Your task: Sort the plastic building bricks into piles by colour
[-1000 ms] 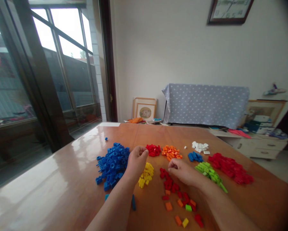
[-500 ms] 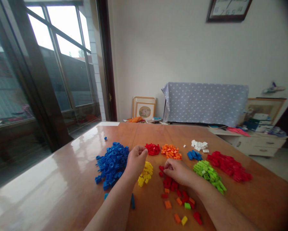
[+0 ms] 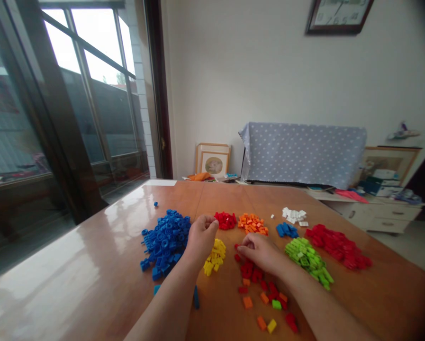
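My left hand point(image 3: 201, 237) hovers between the large heap of blue toy bricks point(image 3: 167, 241) and the small pile of yellow bricks point(image 3: 215, 258). Its thumb and fingers are pinched together beside the pile of red bricks point(image 3: 225, 220); whatever they hold is hidden. Low over the mixed group in front, my right hand point(image 3: 257, 249) has curled fingers closed at a red brick point(image 3: 237, 246). Under and below this hand lie more loose red bricks point(image 3: 247, 271), several orange bricks point(image 3: 247, 302), a green brick point(image 3: 276, 304) and a yellow brick point(image 3: 271, 326).
Orange bricks point(image 3: 253, 224) are piled behind my right hand. To the right are blue flat pieces point(image 3: 286, 230), white bricks point(image 3: 293, 215), lime-green bricks point(image 3: 308, 258) and a long red heap point(image 3: 338, 246). All lie on a glossy wooden table point(image 3: 91, 265). A dotted cloth point(image 3: 304, 151) hangs beyond it.
My right hand has shifted slightly left, its fingertips now at a red brick on the edge of the group. My left hand has hardly moved.
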### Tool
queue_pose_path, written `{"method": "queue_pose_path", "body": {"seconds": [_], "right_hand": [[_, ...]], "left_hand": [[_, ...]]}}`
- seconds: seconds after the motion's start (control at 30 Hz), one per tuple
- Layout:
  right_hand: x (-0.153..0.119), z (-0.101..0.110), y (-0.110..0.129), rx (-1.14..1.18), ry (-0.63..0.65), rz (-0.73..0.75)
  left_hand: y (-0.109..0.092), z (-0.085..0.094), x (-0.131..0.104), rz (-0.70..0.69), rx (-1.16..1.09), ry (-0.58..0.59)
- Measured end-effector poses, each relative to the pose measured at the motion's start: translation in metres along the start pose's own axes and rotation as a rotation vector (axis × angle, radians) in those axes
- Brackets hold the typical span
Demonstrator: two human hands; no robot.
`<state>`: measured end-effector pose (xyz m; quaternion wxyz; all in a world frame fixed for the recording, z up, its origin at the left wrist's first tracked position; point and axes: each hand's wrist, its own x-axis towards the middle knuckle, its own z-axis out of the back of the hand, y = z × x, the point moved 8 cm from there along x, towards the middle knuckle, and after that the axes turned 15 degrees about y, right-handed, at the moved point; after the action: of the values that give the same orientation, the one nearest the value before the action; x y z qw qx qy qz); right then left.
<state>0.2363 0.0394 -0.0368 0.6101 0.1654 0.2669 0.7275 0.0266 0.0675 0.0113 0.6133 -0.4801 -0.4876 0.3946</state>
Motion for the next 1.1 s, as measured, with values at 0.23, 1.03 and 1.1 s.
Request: {"method": "queue_pose_path", "body": {"seconds": [0.23, 1.03, 1.1], "right_hand": [[0.001, 0.000, 0.009, -0.102, -0.021, 0.036], [0.004, 0.006, -0.014, -0.044, 0.034, 0.030], [0.003, 0.008, -0.015, -0.039, 0.033, 0.036]], "left_hand": [[-0.001, 0.001, 0.000, -0.014, -0.014, -0.004], [0.002, 0.005, 0.003, -0.014, 0.050, 0.003], [0.001, 0.005, 0.002, -0.018, 0.041, 0.003]]}}
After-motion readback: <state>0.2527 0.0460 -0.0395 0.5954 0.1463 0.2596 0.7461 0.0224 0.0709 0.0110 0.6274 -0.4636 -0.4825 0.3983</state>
